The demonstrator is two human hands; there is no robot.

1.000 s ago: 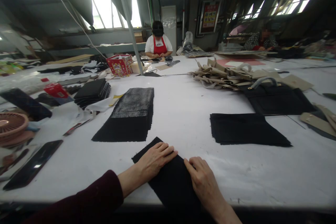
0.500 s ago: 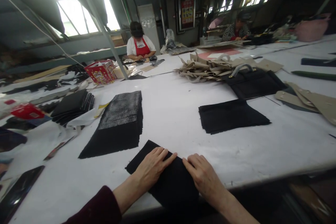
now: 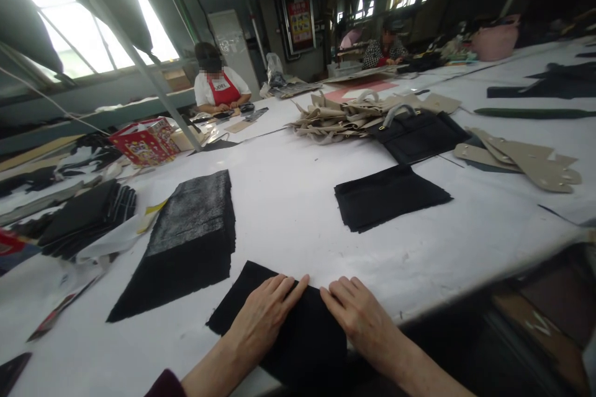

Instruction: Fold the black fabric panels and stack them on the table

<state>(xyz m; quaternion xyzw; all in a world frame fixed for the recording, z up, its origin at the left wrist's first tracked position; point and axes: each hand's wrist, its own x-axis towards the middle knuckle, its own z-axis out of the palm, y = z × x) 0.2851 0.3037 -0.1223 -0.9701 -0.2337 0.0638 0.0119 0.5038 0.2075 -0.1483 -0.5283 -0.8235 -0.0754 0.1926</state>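
Observation:
A piece of black fabric (image 3: 302, 335) lies at the table's near edge, its lower part hanging over toward me. My left hand (image 3: 265, 307) rests flat on it, fingers reaching to the far edge and the index finger stretched out. At the right end of that same edge, my right hand (image 3: 351, 310) has its fingers bent and closed on the fabric; its thumb is mostly hidden. A small gap separates the two index fingertips. To the left lies a stack of black fabric pieces (image 3: 186, 248), its upper part greyish. Farther right is another black fabric stack (image 3: 388, 198).
Behind the right stack are a black bag (image 3: 419, 136), a heap of beige pieces (image 3: 330, 118) and loose beige straps (image 3: 526, 158). A folded dark pile (image 3: 84, 217) and a red patterned box (image 3: 146, 142) stand left. Two people sit across the white table (image 3: 279, 198).
The view has swung right and tilted, so the table's things appear farther left. Both hands stay at the fabric's far edge, with little visible movement against it.

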